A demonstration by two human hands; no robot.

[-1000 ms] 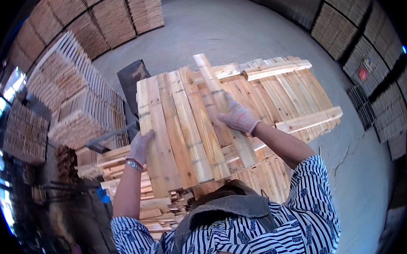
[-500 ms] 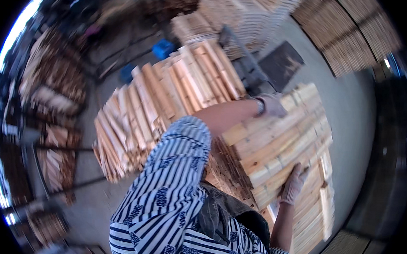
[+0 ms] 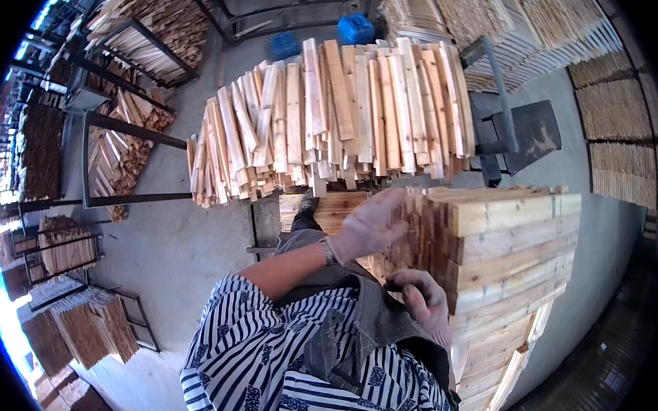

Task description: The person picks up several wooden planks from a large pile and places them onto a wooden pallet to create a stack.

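A tall stack of pale wooden boards [image 3: 513,237] stands at the right, its cut ends facing me. My left hand [image 3: 369,226], in a thin pale glove, reaches out with fingers spread and lies against the near upper corner of the stack. My right hand [image 3: 424,300], also gloved, hangs lower beside the stack's side with its fingers curled and nothing visible in it. My striped sleeve and grey apron fill the lower middle.
A wide heap of loose wooden slats [image 3: 334,116] lies on a rack straight ahead. A dark metal cart [image 3: 511,133] stands behind the stack. Two blue containers [image 3: 357,28] sit beyond the heap. Metal racks with wood [image 3: 123,157] line the left, over grey concrete floor [image 3: 193,250].
The view has swung round sharply. My hands, which lay on boards on top of the stack, are now off the top; the left rests at its near corner, the right is drawn back low.
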